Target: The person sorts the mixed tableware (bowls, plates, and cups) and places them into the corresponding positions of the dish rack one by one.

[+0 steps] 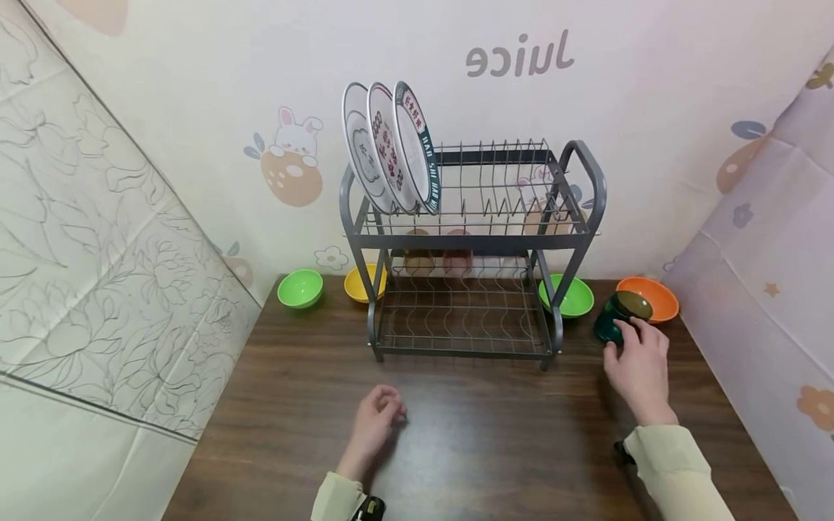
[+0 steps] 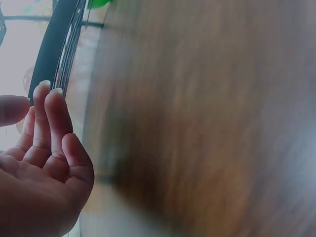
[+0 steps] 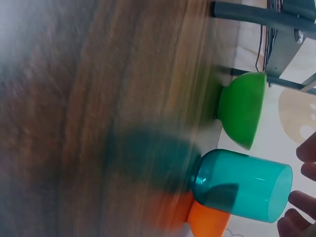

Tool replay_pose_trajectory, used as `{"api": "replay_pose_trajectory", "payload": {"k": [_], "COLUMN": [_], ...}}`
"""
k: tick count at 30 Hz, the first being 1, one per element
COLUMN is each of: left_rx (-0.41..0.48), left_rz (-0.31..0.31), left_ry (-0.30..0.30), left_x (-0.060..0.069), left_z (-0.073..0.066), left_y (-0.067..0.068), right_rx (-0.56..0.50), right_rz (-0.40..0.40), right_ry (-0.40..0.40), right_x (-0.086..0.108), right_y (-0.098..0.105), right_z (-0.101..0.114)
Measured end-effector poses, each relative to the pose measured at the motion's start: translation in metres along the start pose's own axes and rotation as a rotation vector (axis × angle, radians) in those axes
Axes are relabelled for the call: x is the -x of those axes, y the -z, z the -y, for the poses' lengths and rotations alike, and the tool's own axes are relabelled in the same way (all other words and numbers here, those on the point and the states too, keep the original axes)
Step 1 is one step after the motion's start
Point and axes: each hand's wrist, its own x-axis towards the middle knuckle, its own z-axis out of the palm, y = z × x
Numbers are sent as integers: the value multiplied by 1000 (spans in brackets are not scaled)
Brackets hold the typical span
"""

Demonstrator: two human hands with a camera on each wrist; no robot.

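A teal glass (image 1: 611, 312) is seen at the right of the head view, upright on the brown tabletop (image 1: 495, 434), with part of an orange bowl (image 1: 659, 295) covered by it from this angle. The right hand (image 1: 641, 365) is held at the glass with its thumb and fingers parted; in the right wrist view the fingertips are placed just beside the rim, though whether any contact is made cannot be told, since most of the hand is cut off by the frame edge. The left hand (image 1: 379, 414) is held over the tabletop below the middle of the head view, with nothing gripped and its fingers loosely bent.

The centre of the head view is filled by a dark two-level dish rack (image 1: 478, 242). Three patterned plates (image 1: 413, 152) are stood on edge, leaning, at the left end of its upper level. A green bowl (image 1: 578, 299) is partly hidden by the rack's right side, between the rack and the glass. To the left of the rack, a yellow bowl (image 1: 355, 285) is set close to its frame, and another green bowl (image 1: 300, 289) is set farther left, near the wall (image 1: 404, 43). Mirrored lettering is printed on that wall at upper right.
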Motion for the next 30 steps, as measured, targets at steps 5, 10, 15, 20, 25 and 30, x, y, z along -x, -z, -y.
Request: {"api": "replay_pose_trajectory", "payload": {"k": [5, 10, 15, 20, 25, 30], "left_rx": [34, 71, 58, 34, 8, 8], "left_rz": [67, 171, 232, 273, 263, 252], "left_ry": [-23, -16, -29, -40, -38, -25], "left_x": [7, 14, 21, 26, 25, 20], "left_z": [4, 1, 0, 2, 3, 0], "left_y": [-20, -42, -60, -71, -75, -70], "right_rx": [19, 38, 65, 61, 39, 29], "right_rz": [14, 22, 52, 122, 77, 4], "right_ry": [-33, -5, 18, 3, 9, 1], "right_x": [-3, -5, -6, -2, 0, 5], "right_y": [2, 3, 4, 6, 5, 2], "right_z": [-5, -8, -8, -6, -4, -2]}}
